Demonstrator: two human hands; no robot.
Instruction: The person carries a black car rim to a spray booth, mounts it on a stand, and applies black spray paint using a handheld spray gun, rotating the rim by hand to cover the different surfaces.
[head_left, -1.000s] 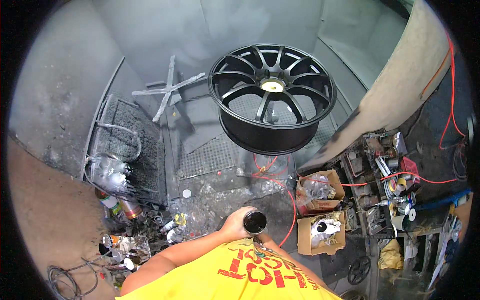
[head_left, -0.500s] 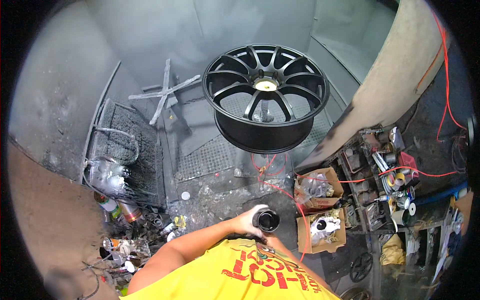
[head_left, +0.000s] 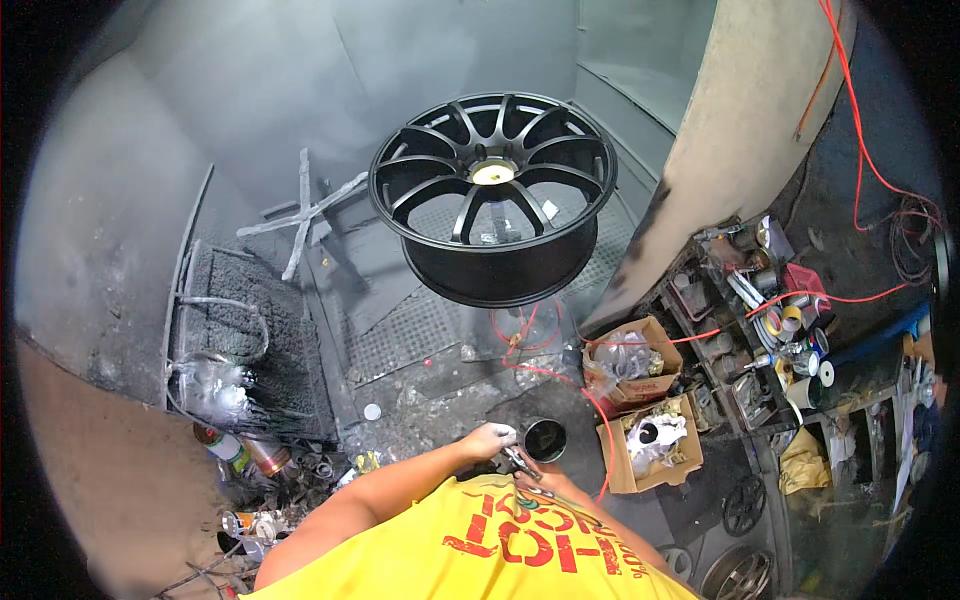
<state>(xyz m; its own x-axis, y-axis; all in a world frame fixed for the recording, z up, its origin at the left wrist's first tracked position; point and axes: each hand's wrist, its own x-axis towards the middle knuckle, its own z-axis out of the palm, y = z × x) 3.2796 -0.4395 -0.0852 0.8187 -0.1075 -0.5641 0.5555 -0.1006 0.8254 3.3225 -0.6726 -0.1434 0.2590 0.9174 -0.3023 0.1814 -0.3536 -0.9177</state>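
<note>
A matte black multi-spoke wheel rim (head_left: 495, 195) stands raised above the grated floor of a grey spray booth, its face tilted toward me. Close to my chest is a spray gun (head_left: 522, 463) with an open round black cup (head_left: 545, 439). My left hand (head_left: 487, 440) reaches in from the lower left, fingers closed at the cup's left rim and on the gun body. My right hand (head_left: 556, 486) lies just below the gun, mostly hidden by my yellow shirt, so its grip cannot be made out.
A red hose (head_left: 540, 372) runs across the floor from under the rim toward me. Two open cardboard boxes (head_left: 640, 400) sit to the right, beside shelves of cans and tape rolls (head_left: 780, 320). Spray cans (head_left: 245, 452) and a paint-crusted rack (head_left: 215, 350) crowd the left.
My left hand and the gun's cup have shifted slightly to the right. The rim sits a little further left in view as my head turned.
</note>
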